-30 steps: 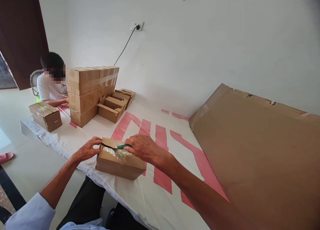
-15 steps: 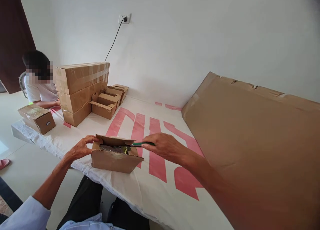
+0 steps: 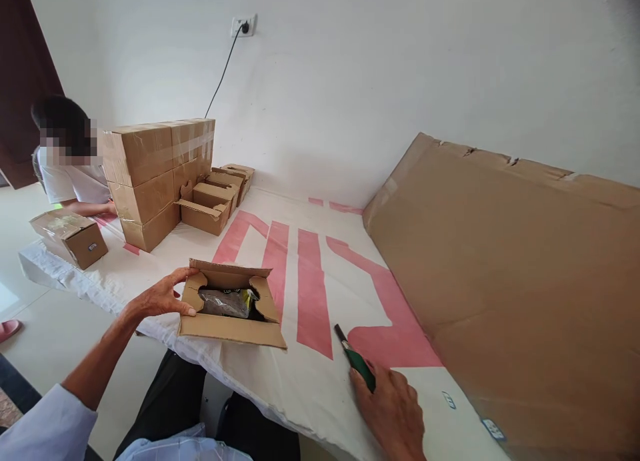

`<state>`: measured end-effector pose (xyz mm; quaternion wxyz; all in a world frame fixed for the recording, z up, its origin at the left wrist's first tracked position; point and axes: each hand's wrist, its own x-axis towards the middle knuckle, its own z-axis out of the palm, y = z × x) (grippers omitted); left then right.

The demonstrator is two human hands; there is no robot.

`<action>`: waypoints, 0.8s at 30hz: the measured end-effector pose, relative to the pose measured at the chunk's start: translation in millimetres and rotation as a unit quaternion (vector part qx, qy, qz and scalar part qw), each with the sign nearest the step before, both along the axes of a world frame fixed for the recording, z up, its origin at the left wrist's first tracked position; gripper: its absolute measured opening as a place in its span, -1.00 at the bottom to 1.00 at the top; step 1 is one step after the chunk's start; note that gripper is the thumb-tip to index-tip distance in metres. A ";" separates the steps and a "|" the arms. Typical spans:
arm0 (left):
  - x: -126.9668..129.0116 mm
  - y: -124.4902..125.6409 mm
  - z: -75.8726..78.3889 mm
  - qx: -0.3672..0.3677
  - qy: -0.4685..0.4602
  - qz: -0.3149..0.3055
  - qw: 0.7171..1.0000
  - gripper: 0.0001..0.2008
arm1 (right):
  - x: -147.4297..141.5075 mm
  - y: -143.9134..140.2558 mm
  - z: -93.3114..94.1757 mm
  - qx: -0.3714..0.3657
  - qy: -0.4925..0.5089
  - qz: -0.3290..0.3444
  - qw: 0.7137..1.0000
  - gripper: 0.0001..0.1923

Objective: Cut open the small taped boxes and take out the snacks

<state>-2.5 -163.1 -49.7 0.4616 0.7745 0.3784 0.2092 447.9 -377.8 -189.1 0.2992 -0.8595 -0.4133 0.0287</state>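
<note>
My left hand grips the left end of a small cardboard box, thumb on its front side and fingers at the back. The box stands with its long flaps spread, and inside lies a clear plastic-wrapped package with dark and yellow-green parts. My right hand is closed around a green-handled utility knife, low over the cloth to the right of the box. The knife's dark tip points away from me, toward the upper left.
Sealed cartons stand stacked at the back left, beside several opened boxes. A single carton sits near the left table edge, where a person leans. A large cardboard sheet covers the right. Small labels lie on the cloth.
My right hand has moved the knife away from the box, down and to the right. The box's flaps are now spread wider, showing the package inside. My left hand stays on the box.
</note>
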 end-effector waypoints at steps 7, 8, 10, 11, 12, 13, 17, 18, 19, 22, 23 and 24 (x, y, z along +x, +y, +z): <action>5.9 -0.7 11.2 0.021 0.034 -0.023 0.999 0.34 | -77.0 60.5 74.3 0.123 0.344 0.176 0.914 -0.30; 6.6 -0.3 11.5 0.032 0.039 -0.025 0.998 0.35 | -93.9 67.6 82.8 0.125 0.359 0.209 0.901 -0.26; 6.9 0.5 11.4 0.054 0.044 -0.031 0.997 0.36 | -123.6 73.8 95.4 0.125 0.349 0.244 0.896 -0.20; 6.4 0.3 11.3 0.063 0.044 -0.037 0.996 0.36 | -135.0 72.7 99.7 0.121 0.334 0.246 0.902 -0.18; 5.8 -0.7 11.4 0.071 0.043 -0.045 0.996 0.35 | -143.6 69.1 103.1 0.114 0.317 0.243 0.910 -0.19; 5.1 -2.6 11.8 0.078 0.044 -0.054 0.995 0.34 | -149.5 63.7 105.8 0.104 0.298 0.237 0.919 -0.21; 8.2 -18.8 14.8 0.084 0.071 -0.074 0.991 0.28 | -153.8 40.6 115.7 0.047 0.213 0.220 0.951 -0.25; 11.7 -24.0 15.0 0.085 0.085 -0.064 0.991 0.27 | -152.8 38.0 118.5 0.032 0.193 0.216 0.957 -0.26; 16.4 -29.0 14.6 0.089 0.099 -0.046 0.990 0.25 | -151.6 37.3 121.4 0.020 0.173 0.212 0.962 -0.27; 35.9 -42.2 10.0 0.119 0.135 0.031 0.983 0.19 | -147.6 43.7 126.6 -0.003 0.115 0.201 0.973 -0.33; 42.8 -45.8 8.1 0.132 0.145 0.058 0.979 0.15 | -145.5 47.1 126.0 -0.005 0.097 0.195 0.976 -0.35; 49.1 -48.9 6.5 0.144 0.157 0.082 0.974 0.10 | -142.8 50.3 123.8 -0.003 0.085 0.185 0.979 -0.37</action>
